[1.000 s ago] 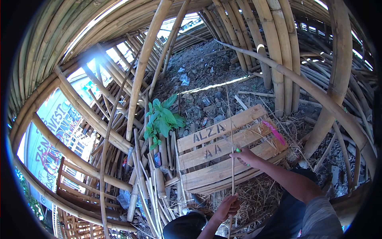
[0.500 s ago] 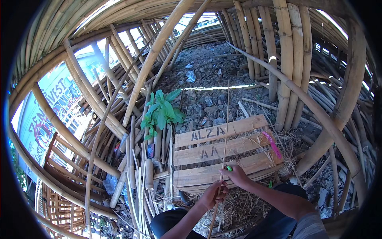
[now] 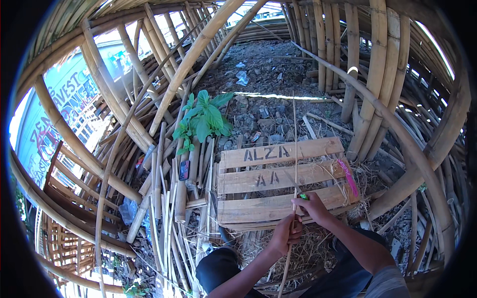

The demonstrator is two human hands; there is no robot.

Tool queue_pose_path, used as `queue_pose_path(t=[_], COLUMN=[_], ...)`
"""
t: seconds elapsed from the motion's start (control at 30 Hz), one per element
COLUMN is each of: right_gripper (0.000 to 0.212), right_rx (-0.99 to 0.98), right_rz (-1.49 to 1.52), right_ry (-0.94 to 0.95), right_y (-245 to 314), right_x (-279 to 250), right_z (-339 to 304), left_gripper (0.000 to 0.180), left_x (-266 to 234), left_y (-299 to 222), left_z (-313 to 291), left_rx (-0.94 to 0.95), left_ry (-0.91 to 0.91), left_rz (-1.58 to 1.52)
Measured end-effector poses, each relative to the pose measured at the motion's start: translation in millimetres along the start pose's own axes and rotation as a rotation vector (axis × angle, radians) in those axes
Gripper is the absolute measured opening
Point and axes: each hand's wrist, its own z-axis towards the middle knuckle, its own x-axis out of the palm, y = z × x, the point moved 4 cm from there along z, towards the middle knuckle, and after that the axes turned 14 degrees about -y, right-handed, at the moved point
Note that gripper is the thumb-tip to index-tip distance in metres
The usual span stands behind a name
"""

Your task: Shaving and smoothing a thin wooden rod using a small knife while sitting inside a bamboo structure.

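Note:
A long thin bamboo strip [image 3: 295, 144] stands nearly upright before me, running from between my legs up across a slatted wooden crate [image 3: 258, 216]. My left hand [image 3: 285, 234] is closed round the strip just below the crate's near edge. A little farther up, my right hand [image 3: 317, 209] grips a knife [image 3: 303, 196] with a green handle. Its blade points up and left and lies against or very close to the strip; I cannot tell whether it cuts in. A pink strip of material [image 3: 349, 180] lies on the crate's right end.
Bamboo poles [image 3: 378, 79] frame both sides. Split bamboo lengths [image 3: 171, 233] lie left of the crate, near a phone [image 3: 184, 170] and a leafy green plant [image 3: 204, 119]. Straw [image 3: 258, 253] covers the ground by my legs; rubble [image 3: 268, 121] spreads beyond the crate.
Both hands, the knife and the bamboo strip have shifted slightly right and away from me. The view has also moved a little. Each hand keeps its hold.

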Motion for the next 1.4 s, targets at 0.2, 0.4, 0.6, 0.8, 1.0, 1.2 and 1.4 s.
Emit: queue_pose_path(t=[0.2,0.4,0.6,0.8,1.0,1.2,1.4], right_gripper=[0.030,0.033,0.034,0.021,0.016,0.015,0.014], right_rx=[0.048,-0.143,-0.238,0.049,0.090,0.214,0.201], right_rz=[0.061,-0.193,-0.329,-0.014,0.074,0.178,0.104], right_ry=[-0.026,0.034,0.057,0.205,0.140,0.130,0.143], right_y=[-1,4,9,-2,-7,-6,-9], right_x=[-5,-2,-2,1,1,0,3], right_z=[-1,0,-5,-7,-5,-1,-3], left_gripper=[0.027,0.027,0.033,0.033,0.024,0.021,0.021], left_x=[2,-18,-32,-39,-31,-32,-36], left_y=[0,-3,-1,6,1,3,6], left_z=[-4,-2,-4,-8,-8,-8,-9], left_rx=[0.028,0.033,0.144,0.120,0.292,0.260,0.232], left_ry=[-0.028,-0.057,-0.088,-0.126,-0.123,-0.187,-0.133], left_rz=[0.002,0.093,0.230,0.409,0.493,0.480,0.371])
